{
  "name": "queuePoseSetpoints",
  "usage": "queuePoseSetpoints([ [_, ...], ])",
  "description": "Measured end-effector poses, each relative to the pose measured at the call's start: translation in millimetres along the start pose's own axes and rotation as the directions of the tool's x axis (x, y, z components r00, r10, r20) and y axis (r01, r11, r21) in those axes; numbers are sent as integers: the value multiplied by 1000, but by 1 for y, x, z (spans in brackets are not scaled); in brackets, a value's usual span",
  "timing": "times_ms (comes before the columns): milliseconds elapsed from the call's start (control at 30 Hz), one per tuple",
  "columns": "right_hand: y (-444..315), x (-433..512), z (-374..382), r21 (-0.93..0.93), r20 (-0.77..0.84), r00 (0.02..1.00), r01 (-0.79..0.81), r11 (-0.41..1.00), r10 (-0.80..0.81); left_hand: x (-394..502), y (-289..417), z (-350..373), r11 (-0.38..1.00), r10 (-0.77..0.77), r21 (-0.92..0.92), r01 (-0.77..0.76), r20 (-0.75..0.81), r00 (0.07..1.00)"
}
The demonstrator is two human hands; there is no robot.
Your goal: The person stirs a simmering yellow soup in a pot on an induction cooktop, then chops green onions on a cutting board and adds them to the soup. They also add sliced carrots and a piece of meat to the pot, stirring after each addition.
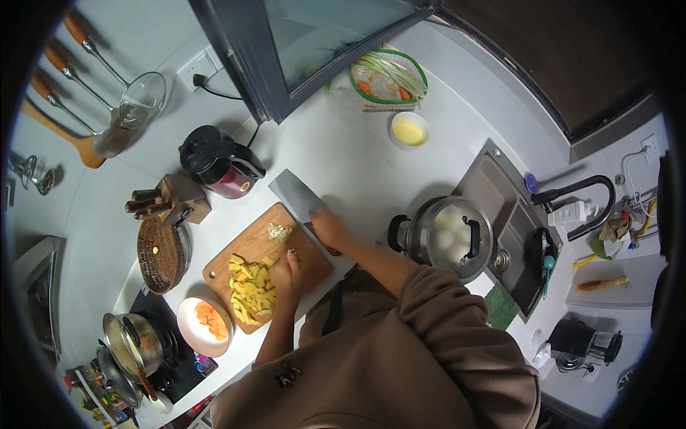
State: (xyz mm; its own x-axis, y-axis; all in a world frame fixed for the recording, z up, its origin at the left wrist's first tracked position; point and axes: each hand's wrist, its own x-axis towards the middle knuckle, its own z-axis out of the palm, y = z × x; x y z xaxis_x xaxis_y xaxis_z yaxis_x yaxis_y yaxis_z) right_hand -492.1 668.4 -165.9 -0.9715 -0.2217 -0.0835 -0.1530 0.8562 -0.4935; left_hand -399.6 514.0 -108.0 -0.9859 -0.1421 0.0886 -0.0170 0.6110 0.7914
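My right hand (328,228) grips a cleaver (293,192) around the front of its dark handle. The broad blade points away from me, along the right edge of a wooden cutting board (311,268). On the board, my left hand (286,274) touches the right side of a pile of yellow vegetable slices (252,289) with darker rinds. Its thumb is raised, and the other fingers are mostly hidden, so any hold on a slice is unclear. A small heap of pale chopped pieces (280,231) lies near the board's far end.
Left of the board stand a bowl (184,337) of orange slices, a wicker basket (155,257), a knife block (185,198) and an electric kettle (220,166). A lidded steel pot (423,236) sits to the right, by the sink (496,187). Farther back is a bowl of yellow liquid (408,132).
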Motion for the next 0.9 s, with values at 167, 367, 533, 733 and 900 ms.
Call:
queuePoseSetpoints([
  [167,27,45,-94,-56,141,987,-65,996,72,5,18,13,998,51,23,-53,84,995],
  [367,119,62,-207,-228,-17,964,-262,938,265,12,40,20,976,211,52,-212,26,977],
  [533,187,48,-257,-150,107,880,-446,882,463,8,40,19,988,149,31,-151,51,988],
  [733,226,53,-276,-79,143,806,-570,818,575,8,28,32,994,41,96,-48,76,996],
  [900,235,73,-275,1,-249,906,-354,935,343,11,33,44,988,-78,142,60,123,989],
])
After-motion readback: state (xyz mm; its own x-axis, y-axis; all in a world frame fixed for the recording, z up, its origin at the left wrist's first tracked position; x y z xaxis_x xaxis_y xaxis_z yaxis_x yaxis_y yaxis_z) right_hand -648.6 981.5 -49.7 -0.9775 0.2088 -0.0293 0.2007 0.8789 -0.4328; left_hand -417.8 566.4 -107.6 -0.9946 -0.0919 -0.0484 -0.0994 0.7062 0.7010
